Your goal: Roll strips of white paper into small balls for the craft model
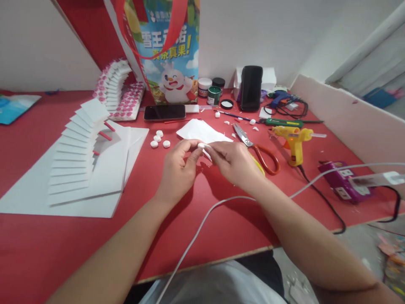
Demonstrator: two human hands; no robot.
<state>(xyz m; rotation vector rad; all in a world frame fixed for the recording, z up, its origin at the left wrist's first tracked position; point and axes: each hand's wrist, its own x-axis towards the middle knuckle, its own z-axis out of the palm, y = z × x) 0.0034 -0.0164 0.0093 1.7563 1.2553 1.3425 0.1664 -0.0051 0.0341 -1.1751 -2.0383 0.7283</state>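
Note:
My left hand (178,168) and my right hand (233,162) meet over the middle of the red table (221,228). Both pinch a small white foam piece (201,145) between their fingertips. Just behind them lies a white paper sheet (202,131). Three small white foam rolls (159,139) sit on the table to the left of my hands. Orange-handled scissors (257,150) lie beside my right hand.
A white foam-board spiral staircase model (79,152) stands at the left. A yellow glue gun (294,141), purple power strip (343,181), phones (164,112), paint jars (214,95) and a colourful bag (167,50) crowd the back and right. A white cable (202,223) crosses the front.

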